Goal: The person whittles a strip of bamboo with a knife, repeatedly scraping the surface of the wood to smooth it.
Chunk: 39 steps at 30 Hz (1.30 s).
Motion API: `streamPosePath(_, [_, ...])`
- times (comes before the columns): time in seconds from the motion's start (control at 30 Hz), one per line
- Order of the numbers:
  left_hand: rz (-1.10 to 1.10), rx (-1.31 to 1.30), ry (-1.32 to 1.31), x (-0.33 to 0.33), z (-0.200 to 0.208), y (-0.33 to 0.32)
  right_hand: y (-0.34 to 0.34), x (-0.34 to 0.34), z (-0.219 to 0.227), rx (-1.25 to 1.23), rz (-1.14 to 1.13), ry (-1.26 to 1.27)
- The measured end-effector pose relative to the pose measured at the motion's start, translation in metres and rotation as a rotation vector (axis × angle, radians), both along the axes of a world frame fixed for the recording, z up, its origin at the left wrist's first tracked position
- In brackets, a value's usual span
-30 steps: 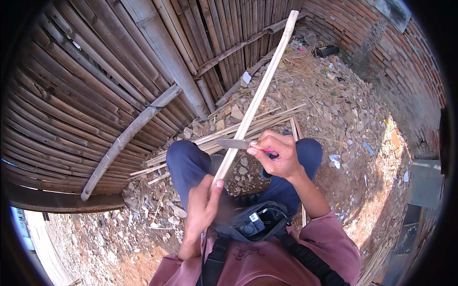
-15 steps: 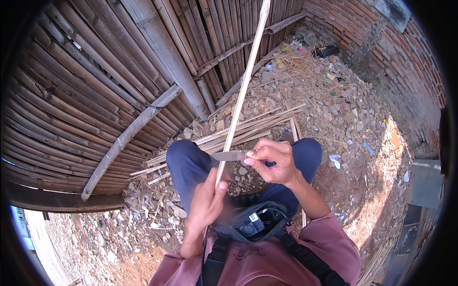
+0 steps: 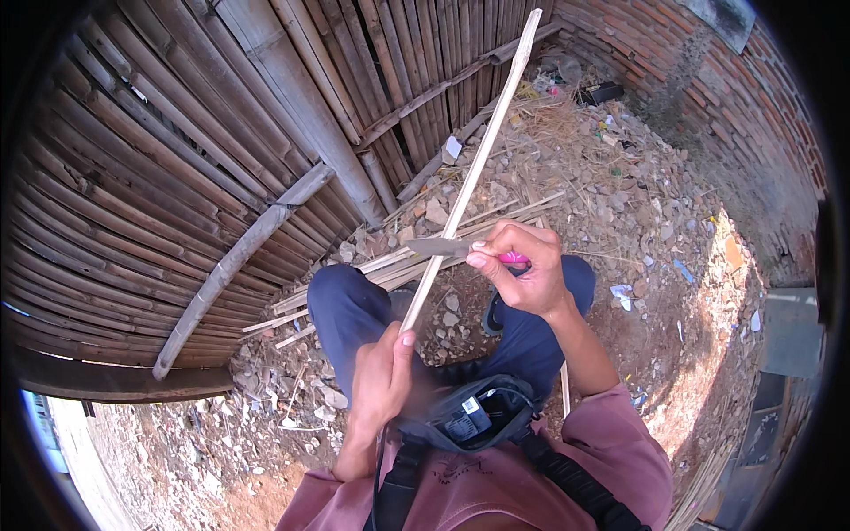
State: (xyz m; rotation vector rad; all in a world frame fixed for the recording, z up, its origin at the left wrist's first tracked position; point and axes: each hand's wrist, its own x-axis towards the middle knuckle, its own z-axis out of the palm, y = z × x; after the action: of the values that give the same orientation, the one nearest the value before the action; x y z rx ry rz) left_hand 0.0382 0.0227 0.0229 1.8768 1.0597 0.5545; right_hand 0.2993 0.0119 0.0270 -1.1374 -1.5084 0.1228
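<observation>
My left hand (image 3: 382,370) is closed round the lower end of a long pale bamboo strip (image 3: 479,164), which slants up and away to the right. In my right hand (image 3: 529,270) is a knife (image 3: 440,248) with a pink handle, partly hidden by my fingers. Its blade lies across the strip, a good way above my left hand, and its tip points left. Beyond my knees, a bundle of similar pale strips (image 3: 387,263) lies on the rubble.
An open dark waist bag (image 3: 469,416) sits at my lap. A bamboo slat wall (image 3: 159,203) with a crossing pole (image 3: 235,265) rises on the left. Stony rubble (image 3: 611,203) spreads ahead to a brick wall (image 3: 753,115). A grey panel (image 3: 791,332) stands at right.
The knife and my right hand have moved up and away along the strip. The strip now leans further right, its far tip lower in view. My left hand has barely moved.
</observation>
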Motion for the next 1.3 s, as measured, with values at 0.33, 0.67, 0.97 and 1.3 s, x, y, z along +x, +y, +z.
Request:
streamPosePath(0.33, [0.045, 0.071, 0.060, -0.002, -0.002, -0.005, 0.003, -0.002, 0.003, 0.008, 0.009, -0.075])
streamPosePath(0.67, [0.039, 0.053, 0.049, -0.008, -0.005, -0.005, 0.002, 0.000, -0.002, -0.029, 0.049, -0.137])
streamPosePath(0.97, [0.065, 0.080, 0.140, -0.016, -0.014, -0.012, 0.012, 0.006, 0.003, -0.103, 0.003, -0.193])
streamPosePath(1.3, [0.108, 0.085, 0.191, -0.034, -0.019, -0.025, 0.035, 0.051, 0.010, -0.124, -0.115, -0.081])
